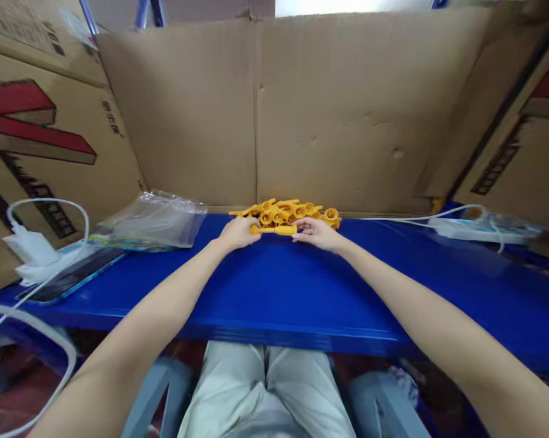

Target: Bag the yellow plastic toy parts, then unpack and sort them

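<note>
A yellow plastic piece (281, 230) with a narrow neck and thicker ends lies level between my hands, in front of the pile. My left hand (241, 233) is closed on its left end, the fingertips partly hidden. At its right end, the fingers of my right hand (317, 233) are curled and pinch the wider part. Just behind both hands, a pile of similar yellow plastic pieces (300, 210) rests on the blue table (283, 286), several with round cup-like openings facing me.
Cardboard panels (347, 121) wall in the back and sides. Clear plastic bags (158, 216) lie at left, near a phone (73, 277) and a white charger (37, 246) with a cable. A white power strip (484, 230) with cables sits at right.
</note>
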